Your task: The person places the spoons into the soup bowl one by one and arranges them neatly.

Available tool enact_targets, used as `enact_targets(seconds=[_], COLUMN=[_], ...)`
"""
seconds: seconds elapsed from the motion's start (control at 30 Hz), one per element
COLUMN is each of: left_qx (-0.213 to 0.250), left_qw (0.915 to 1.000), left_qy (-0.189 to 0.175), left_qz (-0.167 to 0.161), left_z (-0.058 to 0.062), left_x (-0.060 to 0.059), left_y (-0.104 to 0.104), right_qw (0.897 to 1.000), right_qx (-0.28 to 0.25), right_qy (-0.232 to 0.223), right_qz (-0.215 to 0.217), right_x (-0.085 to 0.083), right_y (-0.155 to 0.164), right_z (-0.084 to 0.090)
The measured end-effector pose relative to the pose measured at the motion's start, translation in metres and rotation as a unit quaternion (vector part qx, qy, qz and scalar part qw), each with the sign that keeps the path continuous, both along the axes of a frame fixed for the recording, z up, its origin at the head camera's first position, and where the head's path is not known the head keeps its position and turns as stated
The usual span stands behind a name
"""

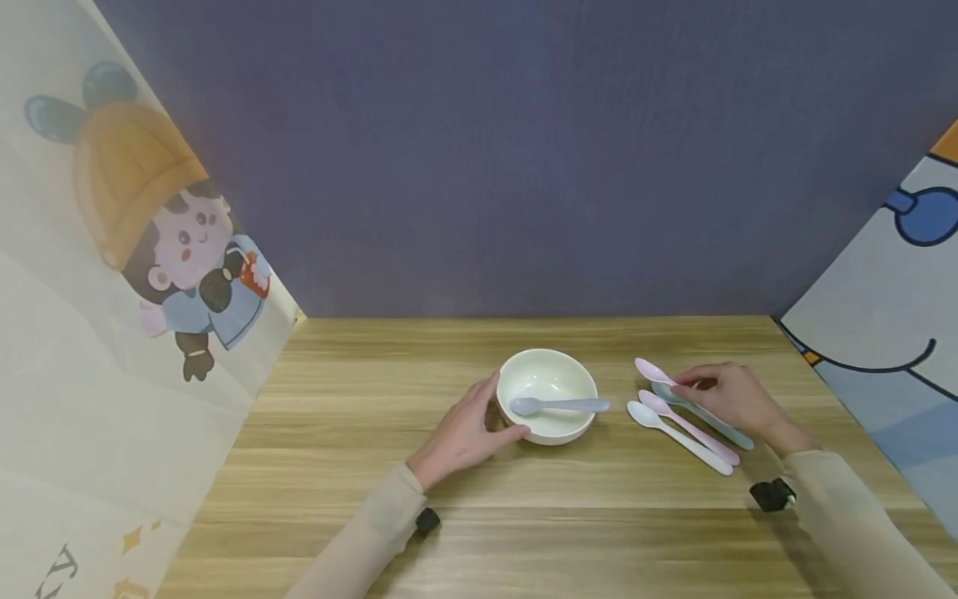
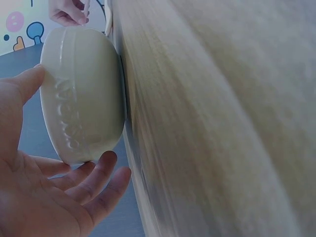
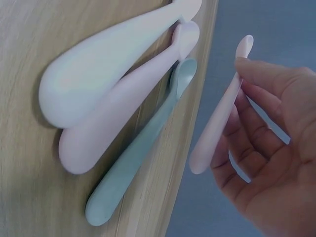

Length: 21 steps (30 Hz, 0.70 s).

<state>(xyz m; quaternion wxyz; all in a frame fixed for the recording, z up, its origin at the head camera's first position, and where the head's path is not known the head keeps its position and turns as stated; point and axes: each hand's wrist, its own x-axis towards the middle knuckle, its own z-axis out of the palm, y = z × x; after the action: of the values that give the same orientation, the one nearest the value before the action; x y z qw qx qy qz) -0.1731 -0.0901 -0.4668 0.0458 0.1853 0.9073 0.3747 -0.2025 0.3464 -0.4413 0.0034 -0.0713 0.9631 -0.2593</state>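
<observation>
A cream bowl (image 1: 547, 424) (image 2: 81, 94) stands mid-table with a lavender spoon (image 1: 560, 405) lying in it. My left hand (image 1: 503, 408) (image 2: 74, 116) cups the bowl's left side, thumb near the rim and relaxed fingers against the lower wall. My right hand (image 1: 683, 384) (image 3: 247, 79) pinches a pale pink spoon (image 1: 649, 369) (image 3: 217, 123) by its handle and holds it just above the table. Beside it lie a teal spoon (image 1: 711, 420) (image 3: 138, 163), another pink spoon (image 1: 692, 430) (image 3: 123, 113) and a white spoon (image 1: 677, 437) (image 3: 113, 69), side by side.
The wooden table (image 1: 524, 516) is closed in by a dark purple back wall (image 1: 524, 166) and cartoon-printed panels on the left (image 1: 112, 291) and the right (image 1: 883, 333).
</observation>
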Motion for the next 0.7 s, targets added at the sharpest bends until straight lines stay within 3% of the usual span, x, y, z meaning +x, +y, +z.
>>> enact_targets(seconds=[0.7], left_qx=[0.002], left_qw=[1.0], left_qy=[0.0], left_qz=[-0.002], left_z=[-0.003], left_x=[-0.001], left_y=[0.0], right_qw=[1.0], right_qx=[-0.003], right_qy=[0.015], right_qz=[0.026], right_x=[0.003], right_y=[-0.018], right_z=[0.01])
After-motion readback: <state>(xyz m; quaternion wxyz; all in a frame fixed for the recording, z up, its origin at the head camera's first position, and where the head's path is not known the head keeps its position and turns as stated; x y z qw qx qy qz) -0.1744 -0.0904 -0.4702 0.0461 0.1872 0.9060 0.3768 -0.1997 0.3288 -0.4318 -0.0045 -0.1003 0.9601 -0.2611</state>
